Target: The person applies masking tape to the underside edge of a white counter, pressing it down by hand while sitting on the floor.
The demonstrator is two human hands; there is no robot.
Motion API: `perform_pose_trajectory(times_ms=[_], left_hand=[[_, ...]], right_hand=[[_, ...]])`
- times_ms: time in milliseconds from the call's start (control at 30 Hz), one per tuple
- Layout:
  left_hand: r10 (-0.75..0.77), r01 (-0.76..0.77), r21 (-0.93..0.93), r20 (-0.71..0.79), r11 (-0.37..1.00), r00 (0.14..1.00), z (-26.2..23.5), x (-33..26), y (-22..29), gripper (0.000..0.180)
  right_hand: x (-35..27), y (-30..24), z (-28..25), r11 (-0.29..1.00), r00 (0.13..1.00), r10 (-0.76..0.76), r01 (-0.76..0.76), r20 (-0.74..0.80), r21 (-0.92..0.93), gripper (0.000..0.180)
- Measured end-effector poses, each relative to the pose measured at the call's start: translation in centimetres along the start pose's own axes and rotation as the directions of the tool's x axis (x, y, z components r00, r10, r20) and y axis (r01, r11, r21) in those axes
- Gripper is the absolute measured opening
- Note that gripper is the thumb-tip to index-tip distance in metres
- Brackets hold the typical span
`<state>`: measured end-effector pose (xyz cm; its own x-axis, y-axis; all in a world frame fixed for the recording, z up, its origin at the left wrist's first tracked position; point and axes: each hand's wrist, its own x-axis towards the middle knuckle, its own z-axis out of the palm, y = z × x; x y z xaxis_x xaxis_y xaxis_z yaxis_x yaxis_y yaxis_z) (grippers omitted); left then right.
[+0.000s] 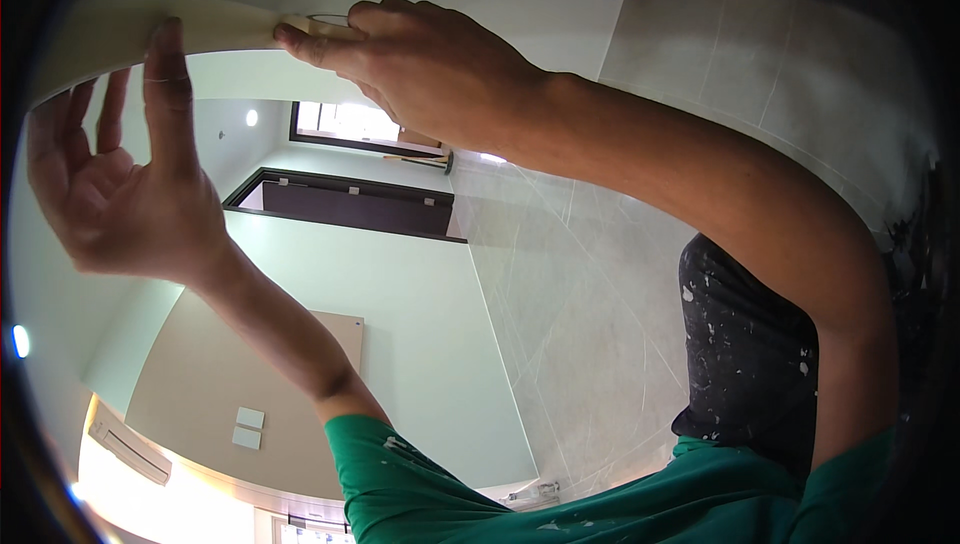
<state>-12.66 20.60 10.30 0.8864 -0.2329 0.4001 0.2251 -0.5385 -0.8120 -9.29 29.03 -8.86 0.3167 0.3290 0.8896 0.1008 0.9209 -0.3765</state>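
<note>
A wide beige strip (225,24), which looks like tape, curves across the upper left. My left hand (140,204) is raised to it, fingers apart. The thumb lies over the strip's near face, while the other fingertips disappear behind its lower edge. Toward the upper middle, my right hand (425,64) is closed at the strip's right end, its index finger stretched along it. A pale rounded rim (328,18) shows above that finger, like the edge of a tape roll; the palm hides most of it.
The room appears tilted. A dark-framed doorway (350,206) and a bright window (345,122) lie beyond my arms. Pale marbled tiles (580,284) cover the floor. A beige panel (200,374) carries white switch plates (248,428); an air conditioner (130,444) hangs at lower left.
</note>
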Motion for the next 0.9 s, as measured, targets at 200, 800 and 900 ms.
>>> perform_pose_trajectory(times_ms=[200,800,900], left_hand=[[-0.107,0.107,0.013,0.028,0.994,0.994,0.6,-1.4,-0.6,0.051],[-0.304,0.3,0.05,0.119,0.953,0.945,3.4,-6.4,-2.6,0.042],[-0.367,0.375,-0.052,0.122,0.926,0.922,3.1,-6.6,-3.0,0.041]], right_hand=[[0.0,0.2,0.5,0.995,0.994,-0.038,0.028,-0.103,-0.097,0.056],[0.1,0.9,-0.1,1.0,0.998,-0.014,0.012,0.06,0.023,0.058],[-0.6,1.1,0.0,0.999,1.0,-0.019,0.019,0.0,0.047,0.058]])
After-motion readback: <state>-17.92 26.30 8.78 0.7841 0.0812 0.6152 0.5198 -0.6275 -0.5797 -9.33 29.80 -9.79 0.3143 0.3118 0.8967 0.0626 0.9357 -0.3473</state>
